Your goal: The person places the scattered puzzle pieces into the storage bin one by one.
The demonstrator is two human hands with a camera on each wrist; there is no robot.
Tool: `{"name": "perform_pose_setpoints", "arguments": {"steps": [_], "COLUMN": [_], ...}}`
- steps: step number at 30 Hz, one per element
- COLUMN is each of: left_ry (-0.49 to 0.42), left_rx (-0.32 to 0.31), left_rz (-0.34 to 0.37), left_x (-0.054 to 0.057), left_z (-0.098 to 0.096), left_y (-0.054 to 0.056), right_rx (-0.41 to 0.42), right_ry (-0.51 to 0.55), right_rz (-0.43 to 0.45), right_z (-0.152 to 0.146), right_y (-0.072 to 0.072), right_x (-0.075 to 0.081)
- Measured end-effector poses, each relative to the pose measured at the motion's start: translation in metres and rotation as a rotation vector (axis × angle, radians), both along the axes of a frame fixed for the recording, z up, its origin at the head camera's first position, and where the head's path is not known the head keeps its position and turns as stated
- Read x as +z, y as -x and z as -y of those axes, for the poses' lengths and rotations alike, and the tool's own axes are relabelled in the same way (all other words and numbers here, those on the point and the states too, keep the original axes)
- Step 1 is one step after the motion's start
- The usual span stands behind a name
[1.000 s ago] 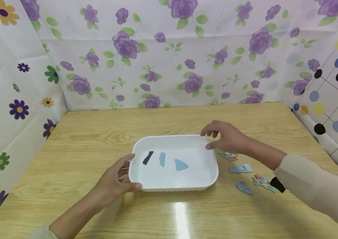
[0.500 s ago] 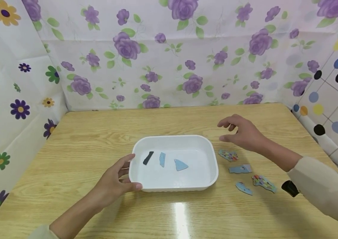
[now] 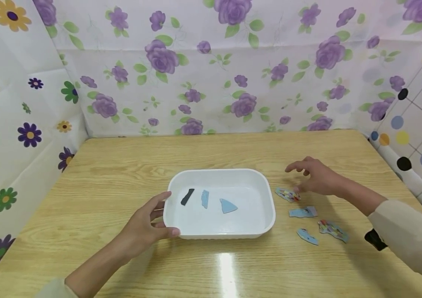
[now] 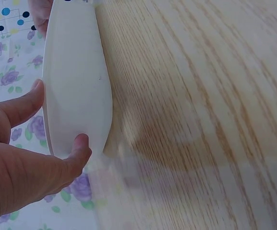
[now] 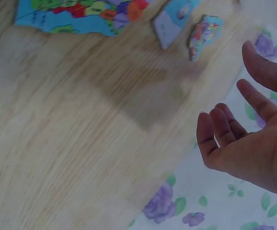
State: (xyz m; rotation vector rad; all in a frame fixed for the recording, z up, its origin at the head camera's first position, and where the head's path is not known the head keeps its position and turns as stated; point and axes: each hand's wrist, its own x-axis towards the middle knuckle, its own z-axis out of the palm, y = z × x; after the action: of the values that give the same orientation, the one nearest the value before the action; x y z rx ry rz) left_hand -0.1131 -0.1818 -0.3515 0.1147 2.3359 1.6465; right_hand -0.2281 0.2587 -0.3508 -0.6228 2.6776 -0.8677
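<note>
My left hand (image 3: 140, 225) holds the left end of a white plastic tray (image 3: 249, 215), thumb at the near corner and fingers along the side. In the left wrist view, its fingertips press the outer wall (image 4: 76, 72). Inside the tray lie a black puzzle piece (image 3: 187, 197), a light blue strip-shaped one (image 3: 205, 199) and a triangular blue one (image 3: 228, 205). Right of the tray, my right hand (image 3: 319, 176) hovers with fingers loosely bent and nothing held. Its thumb overlaps a multicoloured puzzle piece (image 3: 285, 193); the right wrist view shows the hand (image 5: 258, 139) above the table.
More puzzle pieces lie right of the tray: a blue one with a pale end (image 3: 302, 212), a small blue one (image 3: 307, 236) and a longer multicoloured one (image 3: 332, 230). A black object (image 3: 376, 240) is partly covered by the right sleeve. Flowered sheets (image 3: 192, 82) border the wooden table (image 3: 140, 157).
My right hand has moved from the tray's far right corner out to the right, then down over the loose pieces. The left hand stays on the tray; the head view shifts slightly.
</note>
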Motion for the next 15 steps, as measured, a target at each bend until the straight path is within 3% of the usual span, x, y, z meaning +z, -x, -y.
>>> {"name": "perform_pose_setpoints", "arguments": {"steps": [7,15], "left_ry": [0.005,0.005], "left_rx": [0.007,0.004], "left_rz": [0.003,0.004], "left_x": [0.0,0.0], "left_z": [0.0,0.0], "left_y": [0.001,0.0], "right_rx": [-0.004,0.008], "right_ry": [0.005,0.013], "right_rz": [0.062,0.048], "right_z": [-0.006,-0.003], "right_y": [0.002,0.0], "right_x": [-0.01,-0.028]}}
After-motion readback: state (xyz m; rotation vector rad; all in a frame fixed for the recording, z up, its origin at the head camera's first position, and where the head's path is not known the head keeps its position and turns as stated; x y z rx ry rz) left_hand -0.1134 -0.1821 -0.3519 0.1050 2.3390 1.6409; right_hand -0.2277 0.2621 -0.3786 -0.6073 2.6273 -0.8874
